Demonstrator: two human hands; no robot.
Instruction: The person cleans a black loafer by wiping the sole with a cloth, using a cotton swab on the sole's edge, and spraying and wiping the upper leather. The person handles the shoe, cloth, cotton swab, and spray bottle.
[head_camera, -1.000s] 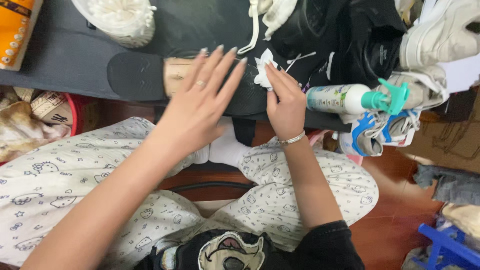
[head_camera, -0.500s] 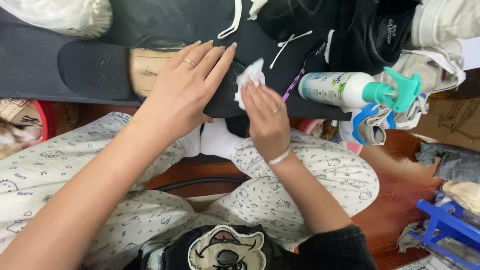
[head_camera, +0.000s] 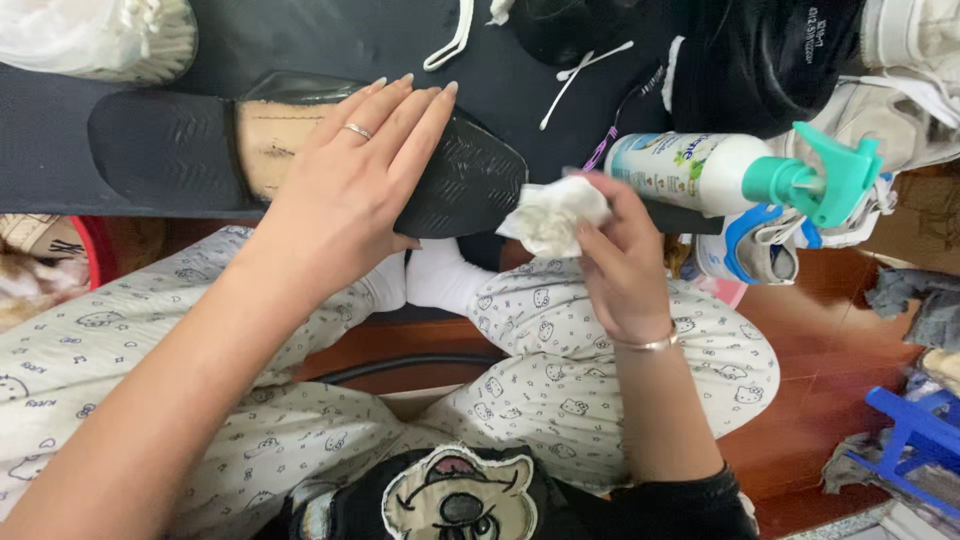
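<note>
A black shoe (head_camera: 190, 150) lies sole-up on a dark mat (head_camera: 330, 40), its tan arch and ridged black forefoot showing. My left hand (head_camera: 350, 190) rests flat across the sole with fingers spread, a ring on one finger, pressing the shoe down. My right hand (head_camera: 620, 260) is shut on a crumpled white tissue (head_camera: 555, 212), which it holds just off the toe end of the sole, at the mat's front edge. A bracelet sits on that wrist.
A white spray bottle with a teal trigger (head_camera: 740, 175) lies on its side right of my right hand. Cotton swabs (head_camera: 585, 70), a white lace (head_camera: 455, 40), dark garments and pale sneakers (head_camera: 900, 90) crowd the back right. A blue stool (head_camera: 920, 435) stands low right.
My right hand has drawn the tissue down and right, off the shoe sole toward the mat's edge. My left hand stays pressed on the sole.
</note>
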